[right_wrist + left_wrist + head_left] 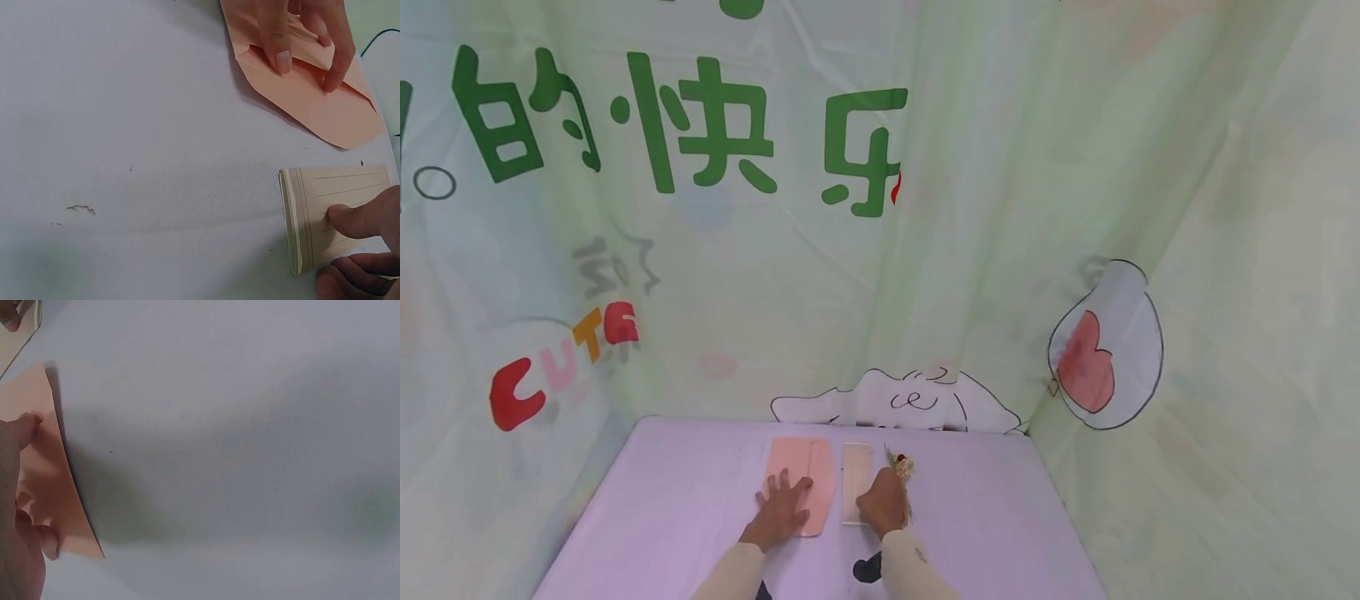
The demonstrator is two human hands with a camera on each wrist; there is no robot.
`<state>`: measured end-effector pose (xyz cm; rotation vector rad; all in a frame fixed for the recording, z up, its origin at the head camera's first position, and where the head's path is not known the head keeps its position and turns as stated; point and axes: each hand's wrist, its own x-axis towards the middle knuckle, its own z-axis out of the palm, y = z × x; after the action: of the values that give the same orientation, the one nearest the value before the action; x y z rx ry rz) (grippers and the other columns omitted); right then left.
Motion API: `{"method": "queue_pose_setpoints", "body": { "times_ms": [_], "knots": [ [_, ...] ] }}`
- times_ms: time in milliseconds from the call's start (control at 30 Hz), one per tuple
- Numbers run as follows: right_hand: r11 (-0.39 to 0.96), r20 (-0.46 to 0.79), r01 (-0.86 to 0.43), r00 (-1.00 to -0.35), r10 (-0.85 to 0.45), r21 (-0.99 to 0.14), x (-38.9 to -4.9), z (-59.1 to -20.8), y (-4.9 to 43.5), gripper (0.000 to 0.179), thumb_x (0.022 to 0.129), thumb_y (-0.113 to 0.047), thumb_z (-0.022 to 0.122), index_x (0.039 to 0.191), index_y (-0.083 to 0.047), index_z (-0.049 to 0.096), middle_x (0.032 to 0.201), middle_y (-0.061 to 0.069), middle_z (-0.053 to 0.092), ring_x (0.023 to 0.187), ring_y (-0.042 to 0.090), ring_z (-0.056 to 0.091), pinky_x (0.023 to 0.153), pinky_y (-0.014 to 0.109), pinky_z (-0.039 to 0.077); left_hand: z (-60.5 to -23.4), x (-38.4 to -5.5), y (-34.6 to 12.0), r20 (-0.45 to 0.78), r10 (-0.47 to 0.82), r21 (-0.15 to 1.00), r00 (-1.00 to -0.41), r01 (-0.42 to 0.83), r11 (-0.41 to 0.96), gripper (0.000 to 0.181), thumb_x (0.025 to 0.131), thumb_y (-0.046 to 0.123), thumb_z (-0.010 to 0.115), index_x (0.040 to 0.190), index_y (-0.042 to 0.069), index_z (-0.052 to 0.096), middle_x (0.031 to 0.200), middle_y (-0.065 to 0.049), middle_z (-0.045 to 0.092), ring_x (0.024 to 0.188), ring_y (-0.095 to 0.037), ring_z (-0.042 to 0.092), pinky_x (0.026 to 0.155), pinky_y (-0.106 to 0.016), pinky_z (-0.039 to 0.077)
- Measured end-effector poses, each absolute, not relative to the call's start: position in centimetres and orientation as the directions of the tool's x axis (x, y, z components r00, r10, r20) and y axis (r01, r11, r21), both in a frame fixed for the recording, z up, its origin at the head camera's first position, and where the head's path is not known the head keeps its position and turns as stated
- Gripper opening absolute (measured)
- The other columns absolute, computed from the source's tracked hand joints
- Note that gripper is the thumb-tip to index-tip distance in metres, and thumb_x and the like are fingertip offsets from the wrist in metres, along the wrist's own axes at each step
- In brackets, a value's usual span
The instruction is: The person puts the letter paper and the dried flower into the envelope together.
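Observation:
A pink paper envelope (790, 454) lies on the table with its flap end away from me. My left hand (780, 512) rests on it, fingers spread; in the right wrist view two fingertips touch near the edge of its opening. To the right is a folded sheet of cream lined paper (315, 200). My right hand (886, 502) pinches its side edge, thumb on top and the other fingers curled at the edge. Beside the right hand lies a small dried flower bunch (904, 467), its stems partly hidden by that hand.
The table (1000, 508) has a pale lilac cover. Printed cloth curtains (970, 250) stand close behind it and along both sides. A dark printed mark (867, 570) shows on the cover near my right sleeve (910, 567).

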<state>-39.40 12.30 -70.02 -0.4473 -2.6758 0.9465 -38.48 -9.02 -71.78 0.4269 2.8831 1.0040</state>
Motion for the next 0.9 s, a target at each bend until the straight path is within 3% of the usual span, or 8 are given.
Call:
{"method": "queue_pose_setpoints", "body": {
  "times_ms": [233, 467, 633, 767, 900],
  "knots": [
    [0.748, 0.196, 0.221, -0.884, 0.425, -0.626, -39.9, -70.9, 11.8, 0.017, 0.076, 0.008, 0.074, 0.085, 0.001, 0.062, 0.074, 0.012, 0.06, 0.067, 0.025, 0.055, 0.062, 0.047, 0.049, -71.1, -38.6, -8.6, -0.028, 0.254, 0.607, -0.967, 0.186, 0.773, 0.048, 0.101, 0.015, 0.074, 0.145, 0.013, 0.058, 0.167, -0.046, 0.028, 0.154, -0.072, 0.022, 0.116, -0.093, 0.016],
    [0.651, 0.058, 0.366, -0.843, 0.534, -0.666, -40.1, -71.0, 11.5, 0.028, 0.073, 0.005, 0.078, 0.097, 0.006, 0.064, 0.085, 0.017, 0.064, 0.075, 0.03, 0.058, 0.071, 0.05, 0.055, -70.9, -38.5, -8.6, -0.034, 0.244, 0.604, -0.969, 0.175, 0.778, 0.048, 0.101, 0.014, 0.074, 0.146, 0.012, 0.058, 0.167, -0.046, 0.029, 0.155, -0.072, 0.022, 0.116, -0.093, 0.016],
    [0.561, -0.029, 0.413, -0.823, 0.568, -0.717, -39.8, -70.4, 11.9, 0.019, 0.072, -0.001, 0.082, 0.084, 0.002, 0.068, 0.08, 0.015, 0.069, 0.071, 0.029, 0.063, 0.066, 0.047, 0.056, -72.1, -38.7, -8.5, 0.002, 0.242, 0.608, -0.97, 0.193, 0.77, 0.047, 0.101, 0.012, 0.072, 0.145, 0.011, 0.057, 0.166, -0.047, 0.029, 0.153, -0.073, 0.022, 0.115, -0.094, 0.015],
    [0.486, -0.097, 0.408, -0.833, 0.545, -0.773, -39.1, -69.5, 12.2, 0.012, 0.081, -0.006, 0.084, 0.083, 0.003, 0.075, 0.08, 0.016, 0.075, 0.072, 0.03, 0.069, 0.067, 0.046, 0.059, -73.1, -38.9, -8.5, 0.041, 0.241, 0.595, -0.97, 0.217, 0.774, 0.047, 0.1, 0.012, 0.071, 0.145, 0.012, 0.055, 0.164, -0.048, 0.031, 0.152, -0.074, 0.024, 0.114, -0.094, 0.016],
    [0.363, -0.194, 0.409, -0.843, 0.502, -0.837, -38.6, -68.9, 12.7, 0.012, 0.087, -0.007, 0.082, 0.087, 0.004, 0.077, 0.075, 0.01, 0.072, 0.068, 0.023, 0.066, 0.063, 0.036, 0.055, -72.3, -38.6, -8.6, 0.044, 0.256, 0.601, -0.966, 0.23, 0.765, 0.046, 0.099, 0.011, 0.073, 0.142, 0.011, 0.056, 0.163, -0.049, 0.032, 0.15, -0.076, 0.025, 0.113, -0.095, 0.017]
  ]
}}
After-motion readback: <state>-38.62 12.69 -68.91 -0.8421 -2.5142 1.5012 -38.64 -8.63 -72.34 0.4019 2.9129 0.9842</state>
